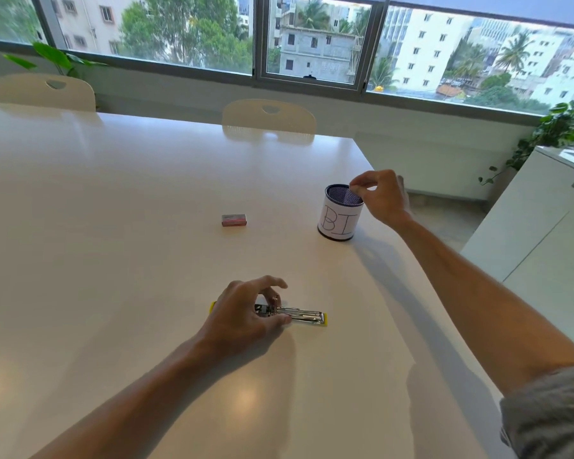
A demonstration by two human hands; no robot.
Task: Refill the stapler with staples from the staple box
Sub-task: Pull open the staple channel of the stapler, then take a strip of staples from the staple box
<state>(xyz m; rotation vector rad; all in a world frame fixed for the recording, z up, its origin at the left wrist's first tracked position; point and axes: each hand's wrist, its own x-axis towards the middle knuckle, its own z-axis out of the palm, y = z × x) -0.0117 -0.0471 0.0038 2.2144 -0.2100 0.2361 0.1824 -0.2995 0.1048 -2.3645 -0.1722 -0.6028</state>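
Observation:
A yellow stapler [307, 317] lies flat on the white table [113, 226], folded open so its metal staple channel faces up. My left hand [246, 313] rests on its left half, thumb and fingers holding it. The small pink staple box [234, 219] sits shut on the table further back, untouched. My right hand [383, 197] hovers over the rim of a mesh cup [340, 213] labelled "BI", thumb and forefinger pinched together. Whether something tiny is between those fingertips is too small to tell.
The table's right edge runs close past the cup. Two pale chairs [269, 117] stand at the far side below the windows. A white cabinet [544, 226] and a leafy plant [550, 134] are on the right, off the table.

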